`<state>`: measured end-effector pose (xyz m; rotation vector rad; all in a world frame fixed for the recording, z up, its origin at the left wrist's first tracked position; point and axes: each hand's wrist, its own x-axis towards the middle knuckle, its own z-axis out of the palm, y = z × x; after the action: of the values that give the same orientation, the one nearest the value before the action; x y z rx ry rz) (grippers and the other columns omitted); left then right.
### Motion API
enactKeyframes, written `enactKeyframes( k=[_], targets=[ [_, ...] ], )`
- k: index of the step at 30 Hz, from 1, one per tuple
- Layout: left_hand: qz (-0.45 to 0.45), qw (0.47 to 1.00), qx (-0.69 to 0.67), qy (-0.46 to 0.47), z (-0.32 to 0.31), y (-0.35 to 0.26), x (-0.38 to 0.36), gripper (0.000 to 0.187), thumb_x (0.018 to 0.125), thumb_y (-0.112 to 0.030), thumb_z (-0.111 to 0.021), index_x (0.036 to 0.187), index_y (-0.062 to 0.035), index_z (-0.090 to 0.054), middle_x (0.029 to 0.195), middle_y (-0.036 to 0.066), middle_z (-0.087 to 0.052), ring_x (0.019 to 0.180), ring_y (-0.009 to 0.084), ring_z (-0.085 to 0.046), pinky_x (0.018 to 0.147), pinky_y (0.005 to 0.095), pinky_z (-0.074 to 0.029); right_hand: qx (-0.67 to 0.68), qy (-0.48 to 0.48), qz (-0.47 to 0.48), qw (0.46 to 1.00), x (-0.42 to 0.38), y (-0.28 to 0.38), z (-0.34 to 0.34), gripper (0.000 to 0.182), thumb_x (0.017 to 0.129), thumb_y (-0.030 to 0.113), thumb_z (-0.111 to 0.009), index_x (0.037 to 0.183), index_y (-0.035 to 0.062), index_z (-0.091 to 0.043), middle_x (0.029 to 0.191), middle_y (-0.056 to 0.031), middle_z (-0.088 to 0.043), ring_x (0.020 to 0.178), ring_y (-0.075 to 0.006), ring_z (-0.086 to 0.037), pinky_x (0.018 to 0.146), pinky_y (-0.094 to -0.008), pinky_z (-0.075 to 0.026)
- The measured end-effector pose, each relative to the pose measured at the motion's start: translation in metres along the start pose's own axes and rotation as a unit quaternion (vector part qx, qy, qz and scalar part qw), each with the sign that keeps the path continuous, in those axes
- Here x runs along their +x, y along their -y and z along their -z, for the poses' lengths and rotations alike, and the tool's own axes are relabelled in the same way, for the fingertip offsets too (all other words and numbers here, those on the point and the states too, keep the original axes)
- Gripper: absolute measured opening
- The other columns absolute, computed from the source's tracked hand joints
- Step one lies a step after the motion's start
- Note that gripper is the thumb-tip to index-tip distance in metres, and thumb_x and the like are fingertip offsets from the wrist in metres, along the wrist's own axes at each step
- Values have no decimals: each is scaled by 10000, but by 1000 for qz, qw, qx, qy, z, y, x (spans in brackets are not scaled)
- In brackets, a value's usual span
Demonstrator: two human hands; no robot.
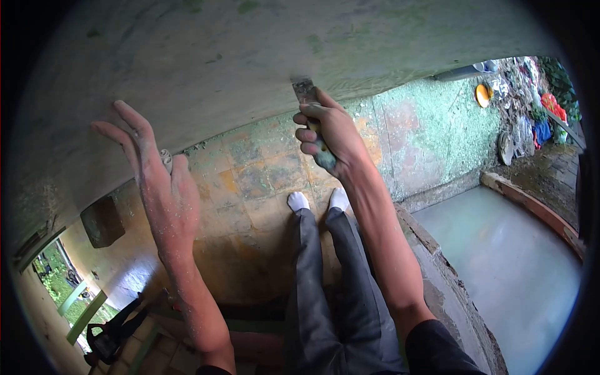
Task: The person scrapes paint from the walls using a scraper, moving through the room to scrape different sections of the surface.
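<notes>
My right hand (328, 134) grips a scraper (305, 92) by its stained handle, and the flat metal blade meets the grey-green wall (250, 56). To the left, my left hand (164, 181) is dusted with pale specks. Two of its fingers stretch out at the wall, while something small, whitish and crumpled (166, 160) shows between the bent fingers and the thumb. What it is cannot be made out.
Green flakes lie over the tiled floor (250, 219) below the wall. A dark block (103, 222) is at the left. At the right are a low ledge (437, 262), a pale smooth surface (500, 244), a yellow item (482, 95) and piled litter. A person (112, 334) is at the lower left.
</notes>
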<state>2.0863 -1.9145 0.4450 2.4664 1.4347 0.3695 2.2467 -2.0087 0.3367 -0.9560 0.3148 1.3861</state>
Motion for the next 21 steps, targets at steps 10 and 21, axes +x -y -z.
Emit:
enactKeyframes(
  k=[10, 21],
  targets=[
    [-17, 999, -27, -25, -4, 9, -3, 776, 806, -37, -387, 1528, -148, -127, 1557, 244, 74, 1425, 404, -141, 1136, 499, -242, -180, -45, 97, 978, -14, -29, 7, 671, 930, 32, -447, 1526, 150, -162, 837, -61, -469, 545, -101, -438, 399, -227, -356],
    [-20, 999, -24, -30, -17, -7, -4, 773, 798, -41, -386, 1525, -158, -154, 1557, 248, 38, 1419, 408, -133, 1140, 497, -232, 3, 17, 33, 999, -18, -2, 34, 590, 937, 15, -402, 1485, 134, -216, 852, -61, -442, 547, -82, -396, 398, -194, -340]
  ],
)
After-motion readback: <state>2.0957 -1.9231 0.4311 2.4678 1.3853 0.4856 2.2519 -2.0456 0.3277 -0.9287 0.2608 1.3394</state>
